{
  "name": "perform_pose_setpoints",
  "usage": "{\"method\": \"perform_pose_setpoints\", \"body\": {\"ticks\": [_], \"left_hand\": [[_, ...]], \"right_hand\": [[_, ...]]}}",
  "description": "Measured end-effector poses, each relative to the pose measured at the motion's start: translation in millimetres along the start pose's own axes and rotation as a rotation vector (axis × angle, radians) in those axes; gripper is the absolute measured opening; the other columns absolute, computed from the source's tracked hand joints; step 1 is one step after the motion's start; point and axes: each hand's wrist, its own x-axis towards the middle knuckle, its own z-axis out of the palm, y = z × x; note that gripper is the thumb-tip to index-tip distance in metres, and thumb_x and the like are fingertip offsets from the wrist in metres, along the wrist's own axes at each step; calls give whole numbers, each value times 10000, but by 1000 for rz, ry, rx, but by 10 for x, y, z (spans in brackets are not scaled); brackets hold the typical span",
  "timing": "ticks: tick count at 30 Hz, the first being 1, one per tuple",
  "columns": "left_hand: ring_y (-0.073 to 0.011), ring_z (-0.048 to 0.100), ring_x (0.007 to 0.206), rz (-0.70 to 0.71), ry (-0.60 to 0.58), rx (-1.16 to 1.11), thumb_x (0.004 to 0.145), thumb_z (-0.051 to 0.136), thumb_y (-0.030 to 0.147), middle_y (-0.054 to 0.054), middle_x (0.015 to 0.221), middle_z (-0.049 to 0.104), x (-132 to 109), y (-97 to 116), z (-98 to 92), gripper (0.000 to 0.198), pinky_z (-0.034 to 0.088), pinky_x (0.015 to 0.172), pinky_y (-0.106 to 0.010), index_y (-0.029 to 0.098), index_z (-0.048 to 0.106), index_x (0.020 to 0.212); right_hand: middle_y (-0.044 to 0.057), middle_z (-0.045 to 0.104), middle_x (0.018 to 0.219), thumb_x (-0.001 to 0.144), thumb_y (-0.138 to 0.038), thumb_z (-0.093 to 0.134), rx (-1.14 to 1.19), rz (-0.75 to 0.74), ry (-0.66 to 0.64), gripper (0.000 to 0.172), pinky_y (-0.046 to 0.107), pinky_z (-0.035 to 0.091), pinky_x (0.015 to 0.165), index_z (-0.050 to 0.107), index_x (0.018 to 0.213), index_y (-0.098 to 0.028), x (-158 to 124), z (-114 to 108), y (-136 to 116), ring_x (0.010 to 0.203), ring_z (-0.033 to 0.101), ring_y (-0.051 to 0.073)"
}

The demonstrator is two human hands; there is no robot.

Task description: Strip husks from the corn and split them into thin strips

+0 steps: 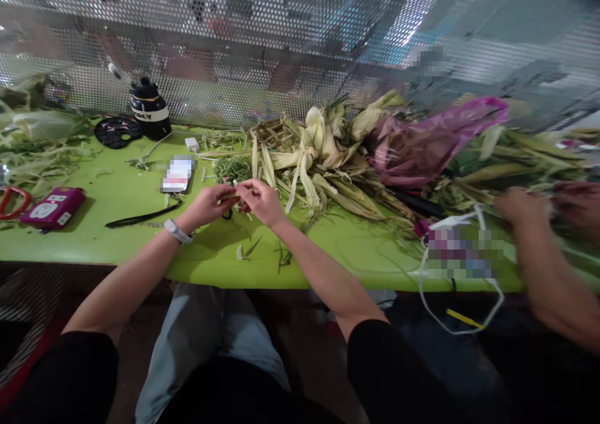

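On the green table (94, 236) a husk pile (309, 161) is heaped toward the far edge. Just in front of it, the left hand (209, 204) and right hand (261, 200) are brought together, fingertips of both pinched on a thin husk strip (234, 194). The strip is judged light, limp and easily torn, and is best gripped near its ends.

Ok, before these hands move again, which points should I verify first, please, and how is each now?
1. Left hand and right hand both pinch the small pale strip: ok.
2. Pile of pale green corn husks lies just behind the hands: ok.
3. Red-handled scissors lie apart, far left: ok.
4. Co-worker's hand is apart, at the right: ok.
5. Green table before the hands free of scraps: not ok.
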Motion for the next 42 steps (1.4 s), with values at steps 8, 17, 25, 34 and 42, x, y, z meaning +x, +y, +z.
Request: {"method": "perform_pose_setpoints", "body": {"ticks": [8,17,25,34,42], "left_hand": [[-177,625,718,-50,-165,-6,825,677,359,-58,844,734,7,27,-20,217,476,697,-293,181,740,933],[-186,576,732,-103,-428,-172,856,587,366,-38,781,649,4,204,-23,235,458,721,-309,192,719,771],[-144,506,649,-108,-483,-299,872,653,365,-8,669,536,-20,267,-22,270,423,650,-294,180,624,678],[-104,572,712,-223,-507,-546,799,792,350,-9,782,657,-2,199,43,241,477,722,-259,152,683,884],[-129,619,731,-221,-573,-504,781,791,298,-33,791,712,2,184,23,168,493,735,-269,159,746,864]], "right_hand": [[29,621,805,847,-432,704,-290,-230,199,226,302,476,685,767,791,-222,62,-68,28,721,575,154],[31,578,826,861,-570,682,-176,-245,140,372,315,476,714,743,777,-213,136,-82,54,748,536,156],[34,569,829,908,-548,645,-238,-319,122,359,327,485,731,725,806,-213,110,-108,-10,755,537,161],[41,543,899,962,-465,606,-367,-436,190,300,330,533,801,699,863,-198,140,-173,19,826,552,155],[48,542,924,978,-388,600,-434,-497,194,237,322,503,838,700,876,-199,106,-121,14,881,554,165]]}}
